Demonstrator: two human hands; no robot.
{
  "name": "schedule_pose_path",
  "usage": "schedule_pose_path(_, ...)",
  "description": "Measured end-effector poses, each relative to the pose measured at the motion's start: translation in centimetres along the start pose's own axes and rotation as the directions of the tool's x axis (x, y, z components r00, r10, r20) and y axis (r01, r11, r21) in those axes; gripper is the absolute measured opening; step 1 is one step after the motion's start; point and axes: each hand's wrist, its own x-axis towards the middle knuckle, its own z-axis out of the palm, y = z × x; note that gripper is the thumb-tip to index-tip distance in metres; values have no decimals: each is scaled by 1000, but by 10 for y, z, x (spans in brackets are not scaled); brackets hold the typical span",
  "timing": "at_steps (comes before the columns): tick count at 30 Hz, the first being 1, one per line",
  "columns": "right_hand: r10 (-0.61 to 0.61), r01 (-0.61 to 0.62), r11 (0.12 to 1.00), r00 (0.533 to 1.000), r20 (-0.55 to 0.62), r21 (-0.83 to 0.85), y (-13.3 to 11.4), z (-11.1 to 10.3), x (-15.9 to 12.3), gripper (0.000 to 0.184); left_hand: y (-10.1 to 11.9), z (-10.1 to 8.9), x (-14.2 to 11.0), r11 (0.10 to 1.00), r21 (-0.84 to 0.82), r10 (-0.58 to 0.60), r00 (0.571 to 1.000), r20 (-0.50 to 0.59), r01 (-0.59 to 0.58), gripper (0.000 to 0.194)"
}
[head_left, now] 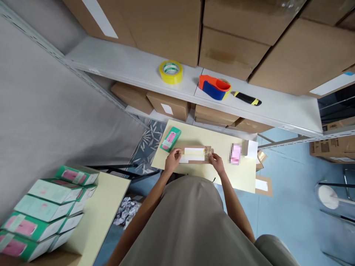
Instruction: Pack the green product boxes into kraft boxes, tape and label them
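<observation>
Our grey-brown garment [191,221] lies nearest. To our left, green-and-white cardboard boxes with pink pictures [46,210] stand stacked, their contents hidden from us. Ahead, a flat brown cardboard piece with a white label [194,156] rests on the pale-yellow tabletop [226,178]. Our left hand [172,160] pinches its left end; our right hand [217,163] pinches shiny clear film [208,153] at its right end. We judge the step to be working this film against the cardboard; the next move calls for steady fingers at both ends. Beyond, closed brown cardboard cartons [233,51] line a pale-grey metal shelf [122,61], contents unseen.
</observation>
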Motion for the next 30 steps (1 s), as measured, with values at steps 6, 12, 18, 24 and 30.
schedule_pose_path(6, -200, 122, 919, 964, -177, -376, -40, 5, 7, 45, 29, -11, 9, 935, 297, 214, 976, -29, -196, 23)
schedule_pose_path(12, -684, 514, 676, 704, -190, -528, -167, -25, 41, 45, 125, -54, 65, 846, 273, 499, 860, -107, -457, 24)
schedule_pose_path(18, -827, 570, 493, 542, -150, -657, -304, -55, 76, 52, 240, -92, 99, 764, 160, 643, 719, -263, -625, 20)
schedule_pose_path(24, -681, 349, 518, 721, -129, -781, -349, -56, 110, 50, 283, -102, 93, 733, 158, 675, 679, -287, -662, 28)
schedule_pose_path(30, -610, 269, 491, 785, -107, -828, -347, -47, 124, 48, 280, -100, 84, 733, 140, 676, 689, -261, -666, 25)
